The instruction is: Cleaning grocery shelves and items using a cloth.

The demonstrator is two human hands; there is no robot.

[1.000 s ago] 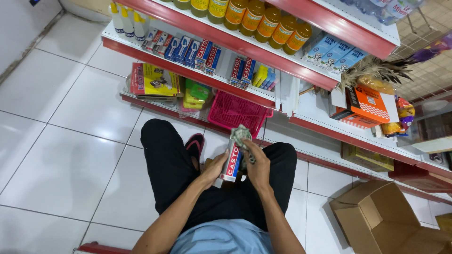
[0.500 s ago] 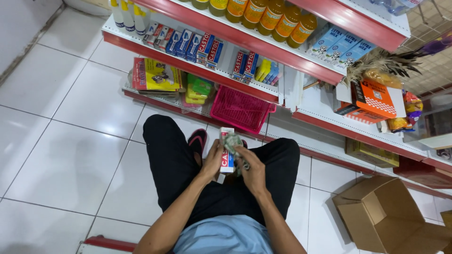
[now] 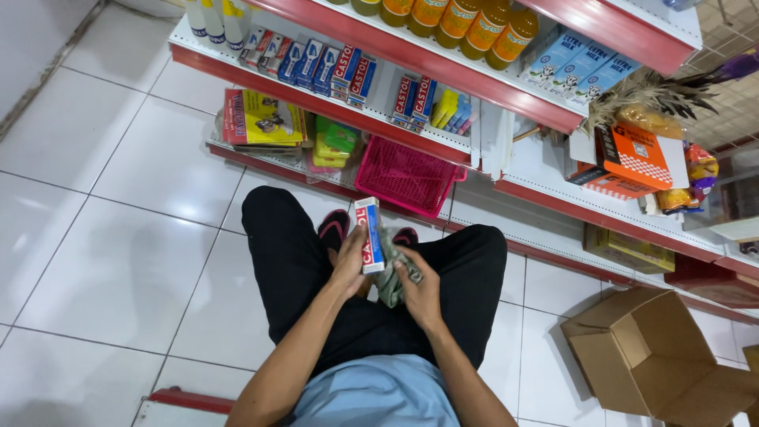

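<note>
Squatting on white floor tiles before a red-edged shelf unit. Far left on the low shelf: flat yellow-and-red packets, then green packs, then a pink basket — all parked at the shelf's front edge, within reach.

My left hand is closed around the lower part of a small red, white and blue carton, held up between my knees, probably to keep its faces clear for wiping. Its long axis runs near upright in view, top end pointing away from me toward the basket.

My right hand is clenched on a crumpled greyish cloth, pressed just beside the carton's lower end.

Further right — an orange box on the shelf, an open cardboard box on the floor.
</note>
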